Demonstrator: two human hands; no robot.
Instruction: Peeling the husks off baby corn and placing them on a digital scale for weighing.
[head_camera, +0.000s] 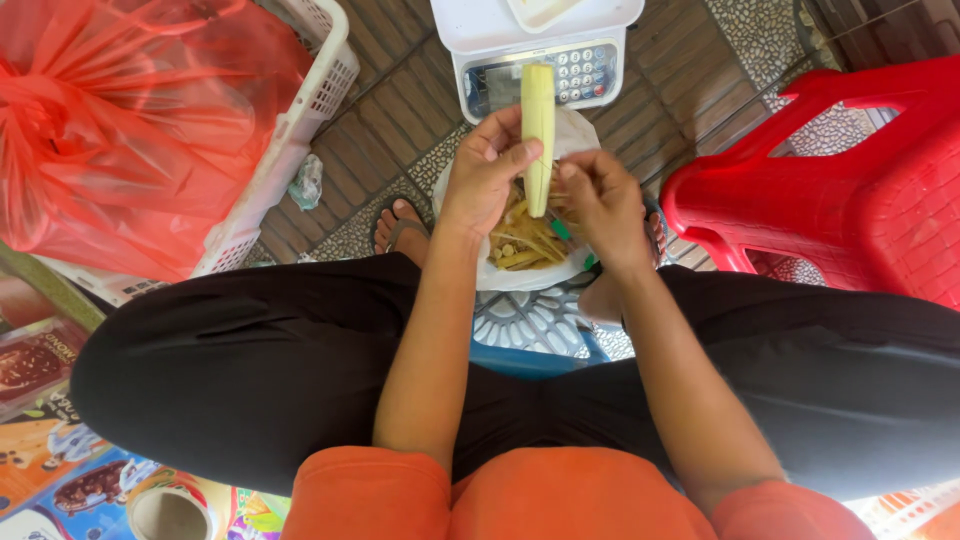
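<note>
Left hand (482, 180) grips the pale yellow peeled stalk (538, 135) low down, thumb pressed on it, stalk standing upright. Just right, the right hand (603, 200) pinches at its base, over a white bag of peelings (530, 262), scale (535, 50) beyond.

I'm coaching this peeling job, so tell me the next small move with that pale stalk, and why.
Probably pull the loosened strip downward with the right hand and let it drop. The left hand holds the pale yellow stalk upright, the right fingers pinch at its lower part, and the white bag of peelings sits directly beneath.
</note>
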